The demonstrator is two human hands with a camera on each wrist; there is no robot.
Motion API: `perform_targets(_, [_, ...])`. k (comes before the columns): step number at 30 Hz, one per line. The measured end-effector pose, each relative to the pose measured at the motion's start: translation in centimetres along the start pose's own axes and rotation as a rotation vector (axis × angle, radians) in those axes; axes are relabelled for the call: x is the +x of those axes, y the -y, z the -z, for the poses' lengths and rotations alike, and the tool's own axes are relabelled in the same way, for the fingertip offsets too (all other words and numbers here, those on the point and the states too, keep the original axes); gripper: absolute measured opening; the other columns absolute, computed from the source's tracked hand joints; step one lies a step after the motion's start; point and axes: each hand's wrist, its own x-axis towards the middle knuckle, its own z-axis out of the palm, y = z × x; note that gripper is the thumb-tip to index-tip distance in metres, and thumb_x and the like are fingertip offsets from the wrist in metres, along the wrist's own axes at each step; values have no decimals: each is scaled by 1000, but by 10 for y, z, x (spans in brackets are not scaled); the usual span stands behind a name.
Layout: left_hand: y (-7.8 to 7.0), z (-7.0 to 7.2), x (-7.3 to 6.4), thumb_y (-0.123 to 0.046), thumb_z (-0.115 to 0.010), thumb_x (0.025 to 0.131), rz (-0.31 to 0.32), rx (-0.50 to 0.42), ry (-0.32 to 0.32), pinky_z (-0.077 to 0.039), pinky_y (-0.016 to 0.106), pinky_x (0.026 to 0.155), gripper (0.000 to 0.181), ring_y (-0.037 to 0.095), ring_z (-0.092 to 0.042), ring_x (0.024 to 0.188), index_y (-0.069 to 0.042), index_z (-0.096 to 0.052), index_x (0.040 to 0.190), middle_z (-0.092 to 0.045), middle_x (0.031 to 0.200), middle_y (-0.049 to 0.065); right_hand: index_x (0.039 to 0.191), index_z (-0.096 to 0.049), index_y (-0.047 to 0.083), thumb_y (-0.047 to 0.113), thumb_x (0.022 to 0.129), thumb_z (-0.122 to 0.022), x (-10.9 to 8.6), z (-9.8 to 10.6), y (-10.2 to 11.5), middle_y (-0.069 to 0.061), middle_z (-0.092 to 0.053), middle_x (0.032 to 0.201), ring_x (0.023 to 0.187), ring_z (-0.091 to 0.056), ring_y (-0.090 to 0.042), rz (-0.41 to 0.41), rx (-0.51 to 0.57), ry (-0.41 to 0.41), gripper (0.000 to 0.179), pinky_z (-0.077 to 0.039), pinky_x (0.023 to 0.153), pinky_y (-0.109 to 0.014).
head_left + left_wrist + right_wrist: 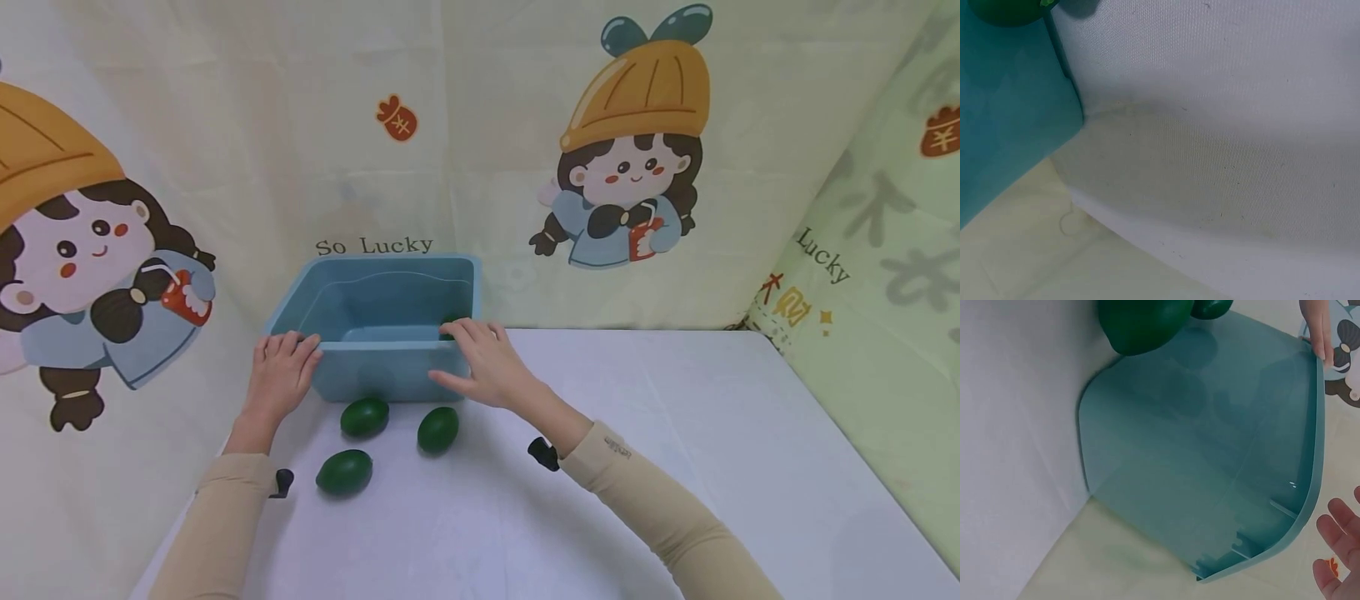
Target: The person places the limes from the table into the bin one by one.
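Observation:
A blue plastic bin point(390, 371) stands on the white tabletop, its opening facing up. My left hand point(281, 371) holds the bin's front rim near the left corner, fingers over the edge. Above the front right corner is my right hand point(483, 362), with thumb and fingers spread apart. Just behind its fingertips a green fruit point(446, 326) shows inside the bin, mostly hidden. In front of the bin lie three dark green oval fruits: one point(365, 417) close to the wall, one point(438, 431) to its right, one point(344, 472) nearer me. Their exact kind is unclear.
A cream cloth point(480, 192) with cartoon prints hangs behind the bin and along the left. Another printed cloth point(877, 250) covers the right side. White tabletop point(637, 400) stretches to the right of the bin.

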Motion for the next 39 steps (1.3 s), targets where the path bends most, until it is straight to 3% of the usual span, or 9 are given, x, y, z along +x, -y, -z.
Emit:
perform_targets(22, [-10, 7, -11, -37, -32, 99, 12, 18, 9, -15, 53, 96, 43, 37, -33, 109, -5, -49, 123, -44, 111, 20, 128, -44, 13, 52, 84, -56, -30, -13, 0, -2, -48, 127, 119, -42, -17, 94, 40, -24, 60, -25, 100, -47])
perform_targets(39, [-9, 6, -12, -33, -36, 98, 8, 8, -8, -16, 53, 96, 40, 38, -34, 108, -5, -49, 123, -45, 109, 20, 127, -45, 12, 52, 85, -53, -38, -34, -2, -3, -48, 126, 118, -43, -16, 157, 28, 50, 58, -28, 98, -42])
